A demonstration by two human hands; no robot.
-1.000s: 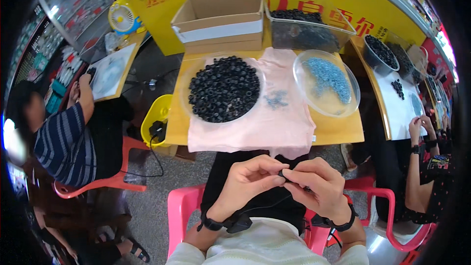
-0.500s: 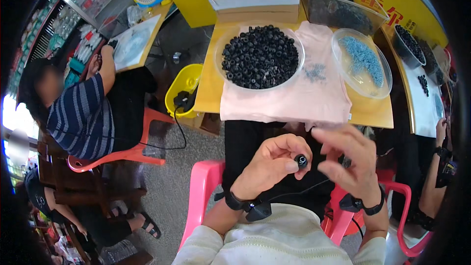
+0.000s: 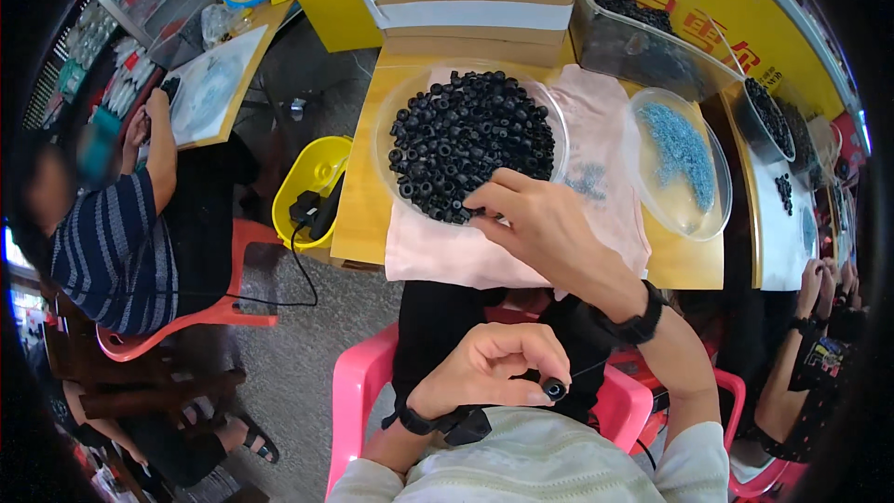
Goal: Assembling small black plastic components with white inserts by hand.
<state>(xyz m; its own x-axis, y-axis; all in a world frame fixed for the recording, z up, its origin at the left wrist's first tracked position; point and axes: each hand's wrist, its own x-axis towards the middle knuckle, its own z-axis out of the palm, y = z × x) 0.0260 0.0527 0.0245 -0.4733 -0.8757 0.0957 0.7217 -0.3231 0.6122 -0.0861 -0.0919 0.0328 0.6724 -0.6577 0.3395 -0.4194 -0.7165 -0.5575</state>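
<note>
My left hand (image 3: 503,365), held low in front of my body, pinches a short black plastic cylinder (image 3: 555,390) between thumb and fingers, its round end showing a pale centre. My right hand (image 3: 545,224) reaches over the near right rim of a round clear tub (image 3: 384,121). Its thumb and fingertips close on a small black part at the edge of a heap of hollow black plastic parts (image 3: 466,140); the fingers partly hide it. Beneath the tub lies a pink cloth (image 3: 438,256), with small clear-blue pieces (image 3: 589,181) scattered on it.
Right of the tub stands a clear dish (image 3: 652,196) of tiny blue pieces. Behind are a cardboard box (image 3: 466,14) and a clear bin (image 3: 643,61) of black parts. A yellow bucket (image 3: 296,177) stands left of the table. Other people sit at tables on both sides.
My right hand has gone from beside the left hand up to the tub and closed its fingertips on a part. The left hand still grips the cylinder, now lower in view.
</note>
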